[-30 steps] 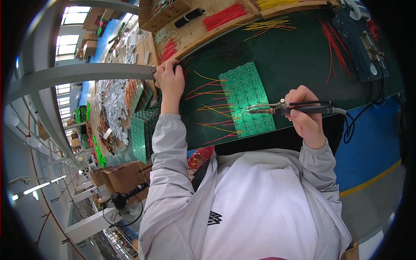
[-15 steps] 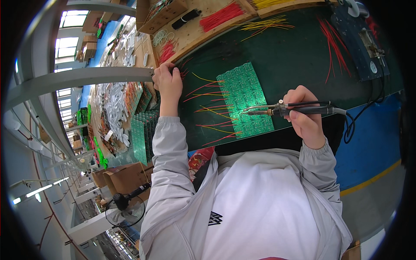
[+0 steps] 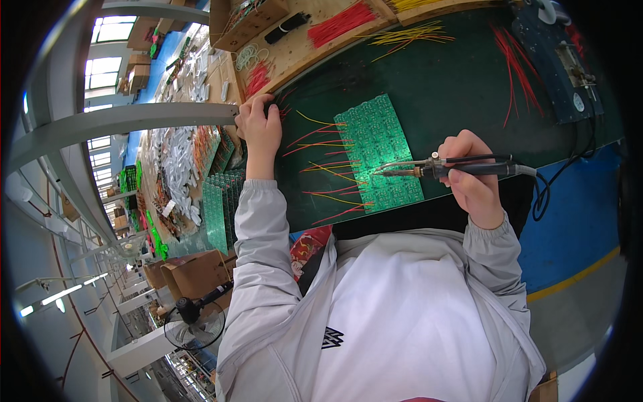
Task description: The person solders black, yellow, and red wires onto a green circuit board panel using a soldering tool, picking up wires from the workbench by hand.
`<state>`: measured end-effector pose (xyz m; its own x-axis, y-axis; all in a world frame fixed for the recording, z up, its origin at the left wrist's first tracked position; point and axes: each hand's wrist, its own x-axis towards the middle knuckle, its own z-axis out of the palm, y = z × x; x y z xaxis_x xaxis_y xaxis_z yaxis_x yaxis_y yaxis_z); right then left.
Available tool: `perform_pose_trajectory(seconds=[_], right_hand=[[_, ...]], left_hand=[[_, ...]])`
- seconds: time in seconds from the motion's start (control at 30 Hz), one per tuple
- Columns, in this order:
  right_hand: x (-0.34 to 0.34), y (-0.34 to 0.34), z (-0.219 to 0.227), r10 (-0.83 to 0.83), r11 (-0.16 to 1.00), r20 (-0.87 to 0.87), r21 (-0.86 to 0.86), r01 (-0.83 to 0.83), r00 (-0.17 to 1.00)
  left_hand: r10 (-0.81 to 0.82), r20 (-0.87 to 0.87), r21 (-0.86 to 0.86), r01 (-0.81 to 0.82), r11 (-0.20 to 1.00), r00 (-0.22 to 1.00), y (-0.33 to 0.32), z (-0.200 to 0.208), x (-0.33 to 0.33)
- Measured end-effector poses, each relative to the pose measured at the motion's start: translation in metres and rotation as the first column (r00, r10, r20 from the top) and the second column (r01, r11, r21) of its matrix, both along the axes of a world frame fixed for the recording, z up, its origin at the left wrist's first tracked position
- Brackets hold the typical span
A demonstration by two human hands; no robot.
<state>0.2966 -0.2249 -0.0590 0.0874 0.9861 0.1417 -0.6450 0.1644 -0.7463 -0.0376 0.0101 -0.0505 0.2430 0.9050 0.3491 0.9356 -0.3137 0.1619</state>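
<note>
A green circuit board panel [image 3: 385,141] lies on the dark green mat in front of me. Several red and yellow wires [image 3: 328,194] stick out from its left edge. My right hand [image 3: 472,177] grips a soldering iron [image 3: 462,170], which has a thin metal guide along its barrel. The iron's tip points left over the lower part of the panel, near the wire ends; whether it touches cannot be made out. Past the panel's upper left, my left hand [image 3: 260,130] is closed beside some thin red wires at the mat's edge. Its fingertips, and anything between them, are hidden.
Cut red wires [image 3: 343,23] fill a wooden tray [image 3: 295,70] along the far side. Loose yellow wires [image 3: 412,39] and red wires [image 3: 512,70] lie on the mat. A dark machine [image 3: 556,67] stands far right, with the iron's cable [image 3: 539,201] hanging nearer. Green panels [image 3: 218,211] stand at left.
Hardly anything differs. The iron and both hands keep nearly the same places, with only a very slight shift of my left hand.
</note>
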Motion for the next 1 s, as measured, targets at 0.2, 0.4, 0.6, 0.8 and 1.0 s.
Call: perform_pose_trajectory(seconds=[0.2,0.4,0.6,0.8,1.0], right_hand=[[-0.001,0.001,0.001,-0.002,1.000,-0.013,0.003,0.002,1.000],[-0.002,0.002,-0.001,-0.008,1.000,-0.013,0.015,0.008,1.000],[-0.001,0.001,-0.002,-0.003,1.000,-0.031,0.006,0.003,1.000],[-0.004,0.001,-0.002,-0.016,1.000,-0.037,0.010,0.016,0.999],[-0.003,0.000,-0.004,-0.022,1.000,-0.029,-0.006,0.022,0.999]], left_hand=[[0.008,0.001,-0.019,-0.008,1.000,1.000,0.000,0.011,-0.007],[-0.264,-0.035,0.054,0.266,0.962,0.964,-0.017,0.017,-0.018],[-0.302,-0.235,0.078,0.327,0.942,0.924,-0.031,0.024,-0.005],[-0.178,-0.383,0.190,0.266,0.945,0.907,-0.035,0.032,-0.011],[-0.268,-0.308,0.127,0.318,0.939,0.913,-0.027,0.036,0.012]])
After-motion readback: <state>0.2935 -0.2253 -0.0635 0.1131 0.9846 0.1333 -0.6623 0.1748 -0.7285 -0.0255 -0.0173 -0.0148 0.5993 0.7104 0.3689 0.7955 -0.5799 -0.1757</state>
